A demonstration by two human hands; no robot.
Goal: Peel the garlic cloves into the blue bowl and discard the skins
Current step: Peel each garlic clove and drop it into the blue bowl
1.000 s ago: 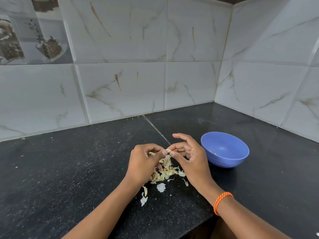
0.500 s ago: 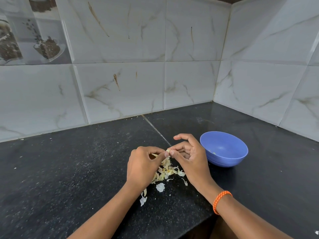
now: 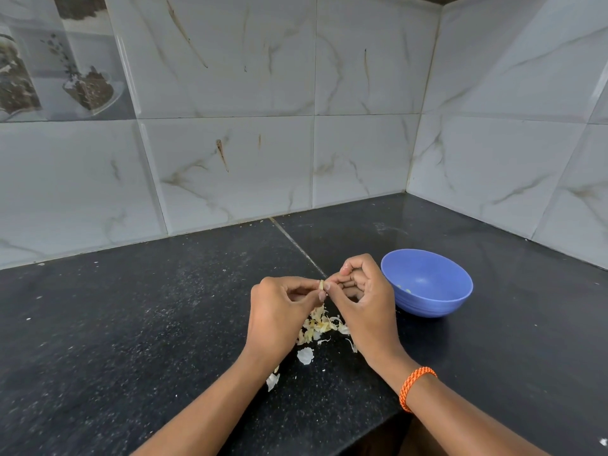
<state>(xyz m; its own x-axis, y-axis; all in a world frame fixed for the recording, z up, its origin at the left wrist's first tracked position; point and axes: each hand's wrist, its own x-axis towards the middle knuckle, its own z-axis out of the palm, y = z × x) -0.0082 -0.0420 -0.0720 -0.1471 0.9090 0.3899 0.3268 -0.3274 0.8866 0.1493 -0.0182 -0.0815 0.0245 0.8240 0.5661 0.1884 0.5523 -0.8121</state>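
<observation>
head: 1 view | looks forward and down | close over countertop [image 3: 131, 324] | faces tiled corner

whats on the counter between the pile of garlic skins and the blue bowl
In the head view the right hand hangs over that stretch, pinching a garlic clove with the left hand. The skins and blue bowl lie apart; nothing else shows between them.

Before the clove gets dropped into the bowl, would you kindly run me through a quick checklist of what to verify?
1. Garlic clove pinched between both hands, left hand and right hand: ok.
2. Clove fully peeled: cannot tell, too small.
3. Blue bowl upright, just right of the right hand: ok.
4. Bowl already holds pale pieces: ok.
5. Skins discarded: not ok, piled on the countertop under the hands.
</observation>
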